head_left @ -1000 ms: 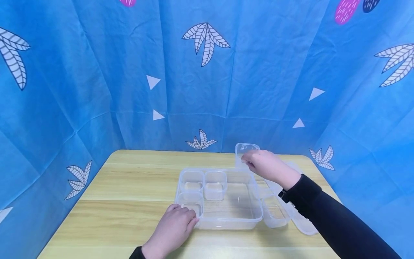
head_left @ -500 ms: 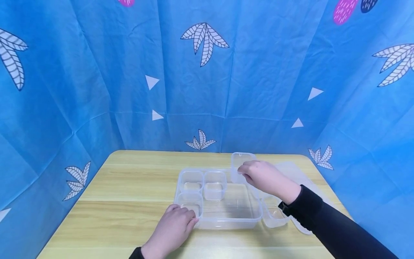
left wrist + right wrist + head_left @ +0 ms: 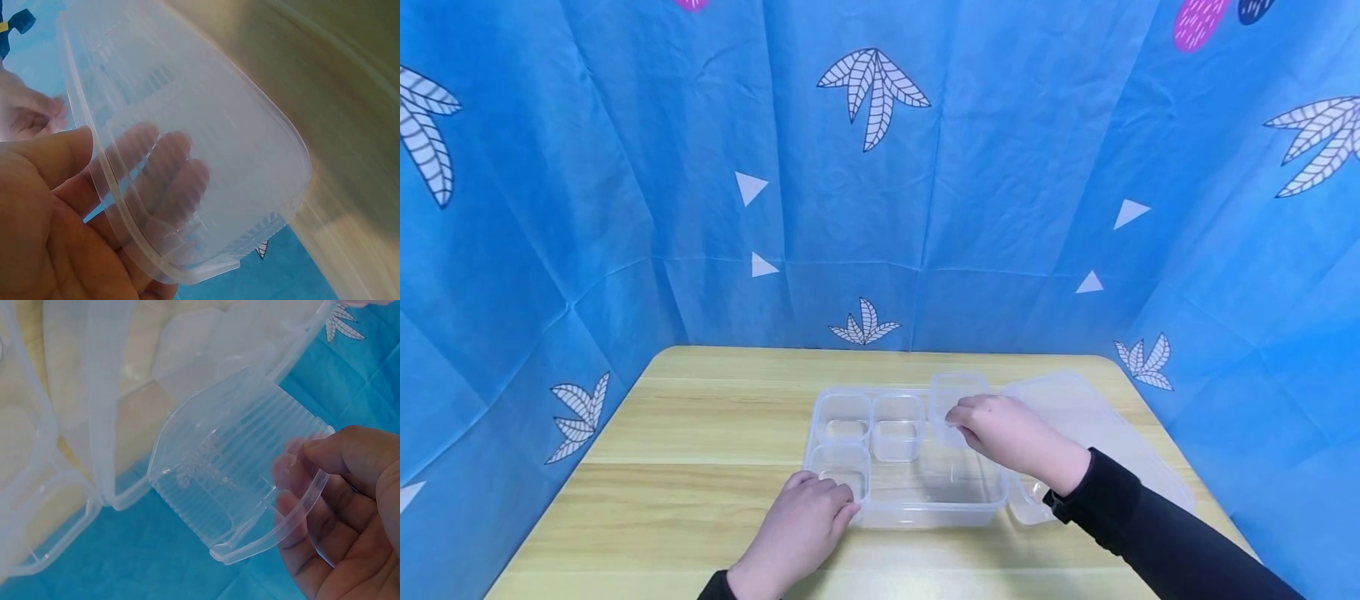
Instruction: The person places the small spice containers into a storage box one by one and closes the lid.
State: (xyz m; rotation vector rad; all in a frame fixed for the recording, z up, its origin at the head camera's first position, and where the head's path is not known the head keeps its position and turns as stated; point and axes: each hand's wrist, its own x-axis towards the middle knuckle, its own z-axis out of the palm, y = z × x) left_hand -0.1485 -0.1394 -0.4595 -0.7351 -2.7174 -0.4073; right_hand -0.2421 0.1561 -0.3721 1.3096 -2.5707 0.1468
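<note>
A large clear plastic box (image 3: pixel 925 515) stands on the table with three small clear cups inside, at its left and back. My left hand (image 3: pixel 801 529) grips the box's front left corner; in the left wrist view its thumb lies at the rim and the fingers (image 3: pixel 178 169) show through the plastic wall. My right hand (image 3: pixel 1011 433) pinches the wall of another small clear cup (image 3: pixel 958 387) over the box's back right part. In the right wrist view this cup (image 3: pixel 231 469) looks empty, the fingers seen through its side.
Right of the box a further clear container (image 3: pixel 1028 504) stands partly under my right wrist. A flat translucent lid (image 3: pixel 1097 425) lies at the table's right side. Blue patterned cloth (image 3: pixel 850 208) hangs behind the wooden table (image 3: pixel 700 467).
My right hand has brought the small cup down and slightly left, from behind the box to over its back right part. The left hand has stayed at the box corner.
</note>
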